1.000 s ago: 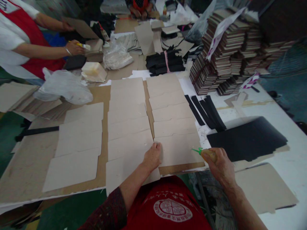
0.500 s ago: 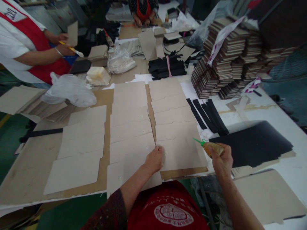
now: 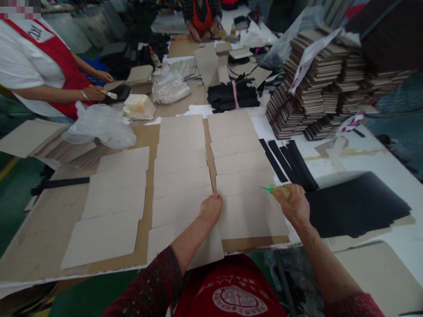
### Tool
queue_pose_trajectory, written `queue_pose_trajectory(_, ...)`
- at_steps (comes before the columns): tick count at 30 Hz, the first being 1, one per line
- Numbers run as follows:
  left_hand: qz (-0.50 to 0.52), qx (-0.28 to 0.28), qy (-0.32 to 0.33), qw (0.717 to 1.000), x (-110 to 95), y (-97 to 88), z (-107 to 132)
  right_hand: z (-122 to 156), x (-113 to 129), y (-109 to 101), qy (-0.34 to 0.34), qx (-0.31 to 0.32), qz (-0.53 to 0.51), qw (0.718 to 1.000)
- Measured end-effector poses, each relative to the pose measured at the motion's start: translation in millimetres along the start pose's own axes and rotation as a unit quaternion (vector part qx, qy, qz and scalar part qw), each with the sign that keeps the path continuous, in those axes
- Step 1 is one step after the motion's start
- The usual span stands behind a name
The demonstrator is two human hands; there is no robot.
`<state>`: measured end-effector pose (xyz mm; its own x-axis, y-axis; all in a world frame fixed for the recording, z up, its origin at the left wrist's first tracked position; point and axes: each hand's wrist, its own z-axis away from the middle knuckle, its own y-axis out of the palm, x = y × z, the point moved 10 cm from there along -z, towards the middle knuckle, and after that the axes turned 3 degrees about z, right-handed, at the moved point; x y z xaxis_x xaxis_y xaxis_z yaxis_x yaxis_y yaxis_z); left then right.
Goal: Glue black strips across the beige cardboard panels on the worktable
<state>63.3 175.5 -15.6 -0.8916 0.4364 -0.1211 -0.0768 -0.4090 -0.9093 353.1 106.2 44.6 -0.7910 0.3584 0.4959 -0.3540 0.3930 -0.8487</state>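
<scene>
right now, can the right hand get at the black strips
Likely yes: the black strips lie just beyond the right hand, with no barrier seen between, though the bottle it holds would probably hamper a grasp.

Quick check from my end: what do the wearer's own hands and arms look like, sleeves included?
The left hand and right hand show no gloves. The left sleeve is dark maroon with small specks, ending short of the wrist; the right sleeve, mostly out of frame, looks dark red.
</scene>
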Motion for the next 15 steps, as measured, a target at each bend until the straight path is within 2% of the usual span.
queue_pose_trajectory(10,-0.01,0.007,-0.007,1.0,0.6,-2.5,-7.5,-10.7,13.3,3.6,-0.029,0.036,0.104,0.993)
queue_pose_trajectory(15,-0.007,-0.002,-0.004,1.0,2.5,-0.1,-8.6,-11.8,8.0,-3.4,-0.029,0.042,0.129,0.99)
